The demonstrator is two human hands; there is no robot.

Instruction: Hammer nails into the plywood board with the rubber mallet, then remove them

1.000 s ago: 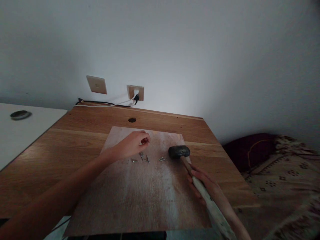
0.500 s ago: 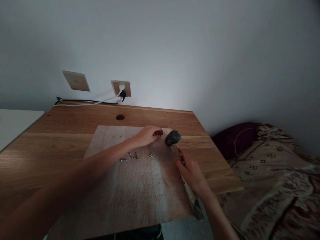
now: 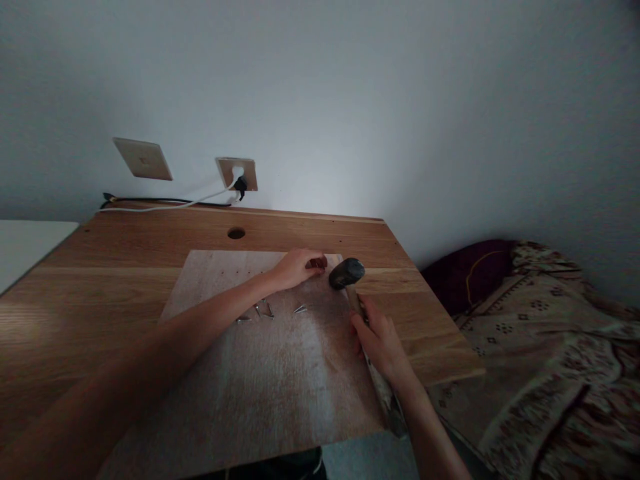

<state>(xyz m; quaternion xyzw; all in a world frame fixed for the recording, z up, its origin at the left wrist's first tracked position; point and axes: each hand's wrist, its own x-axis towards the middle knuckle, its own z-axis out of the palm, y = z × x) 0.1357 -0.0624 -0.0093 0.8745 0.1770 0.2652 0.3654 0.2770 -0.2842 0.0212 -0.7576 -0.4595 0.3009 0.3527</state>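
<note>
My right hand (image 3: 381, 337) is wrapped round the wooden handle of a hammer (image 3: 347, 273). Its dark, blocky head hovers at the upper right of a thin wooden board (image 3: 270, 393), just right of my left hand (image 3: 296, 267). The left fingers are curled close together near the board's far edge; whatever is between them is too small and shaded to make out. Several loose metal nails (image 3: 300, 309) lie on the board, a few of them beside my left forearm. A row of small dark dots runs along the far part of the board.
Beneath the board is a wooden desk (image 3: 125, 247) with a round cable hole (image 3: 236, 233). Cables run along the wall to a socket (image 3: 237, 174). A white surface (image 3: 30, 243) stands at left. Patterned bedding (image 3: 530, 360) and a purple cushion (image 3: 465, 273) lie at right.
The view has shifted slightly. My left fingers have moved a little at the board's far edge, and the hammer head has turned slightly, still held in my right hand.
</note>
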